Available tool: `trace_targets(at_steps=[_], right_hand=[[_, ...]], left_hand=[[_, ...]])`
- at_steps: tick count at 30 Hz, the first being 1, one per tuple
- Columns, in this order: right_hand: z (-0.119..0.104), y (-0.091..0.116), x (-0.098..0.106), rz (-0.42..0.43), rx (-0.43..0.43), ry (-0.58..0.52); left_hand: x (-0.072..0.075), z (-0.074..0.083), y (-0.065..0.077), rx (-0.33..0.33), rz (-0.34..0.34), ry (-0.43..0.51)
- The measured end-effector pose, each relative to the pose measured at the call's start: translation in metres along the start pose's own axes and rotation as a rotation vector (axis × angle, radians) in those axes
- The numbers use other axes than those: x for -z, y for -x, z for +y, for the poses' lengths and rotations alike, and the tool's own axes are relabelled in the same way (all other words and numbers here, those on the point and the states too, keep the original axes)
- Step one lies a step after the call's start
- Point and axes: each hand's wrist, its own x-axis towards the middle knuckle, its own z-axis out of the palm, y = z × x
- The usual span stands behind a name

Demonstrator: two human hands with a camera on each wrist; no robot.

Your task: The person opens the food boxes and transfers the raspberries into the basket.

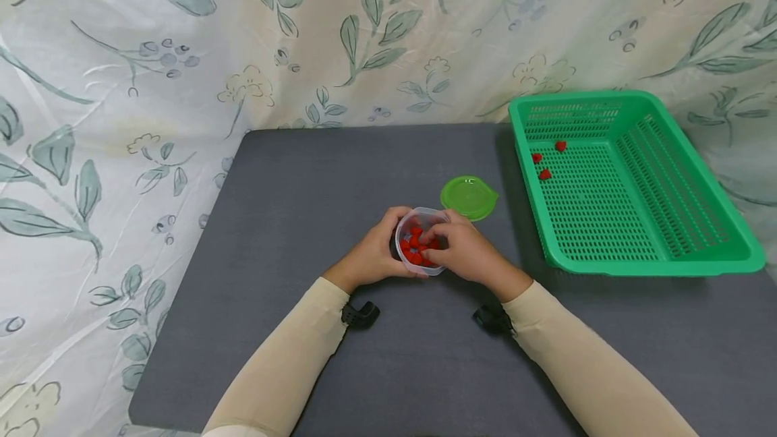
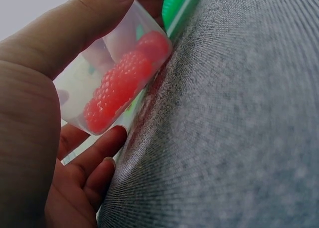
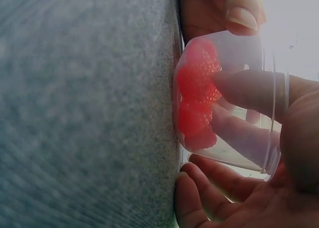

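Note:
My left hand (image 1: 378, 249) grips a clear plastic tub (image 3: 239, 51) round its side, thumb on one wall and fingers on the other. Several red raspberries (image 2: 119, 86) lie on the tub's bottom, showing through the wall in both wrist views. From above, my right hand (image 1: 470, 253) reaches in over the rim. Its thumb and a finger (image 3: 244, 133) come together on a raspberry (image 3: 213, 93) inside, still among the others. How firmly they pinch it is partly blurred by the plastic.
A round green lid (image 1: 469, 197) lies on the dark grey table (image 1: 315, 181) just behind the tub. To the right stands a large green slotted basket (image 1: 655, 267), with 3 raspberries (image 1: 561, 146) near its left wall. A patterned curtain (image 1: 376, 32) hangs behind.

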Motion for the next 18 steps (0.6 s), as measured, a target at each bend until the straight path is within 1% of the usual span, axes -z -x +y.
trace_targets(at_steps=[6, 10, 14, 18], right_hand=[[-0.0009, 0.0005, 0.0007, 0.001, -0.013, -0.008], [-0.0001, 0.0015, -0.0005, 0.017, -0.007, -0.016], [0.0022, 0.0021, -0.0025, 0.038, 0.022, -0.016], [0.0026, 0.0028, -0.0013, 0.066, 0.074, 0.009]], left_hand=[[0.0005, 0.0009, -0.0003, -0.005, -0.005, -0.008], [0.0006, 0.0005, -0.0002, -0.005, -0.009, -0.007], [0.0008, -0.0007, 0.0003, -0.001, -0.004, 0.003], [0.0006, -0.0011, 0.0009, 0.008, -0.001, 0.02]])
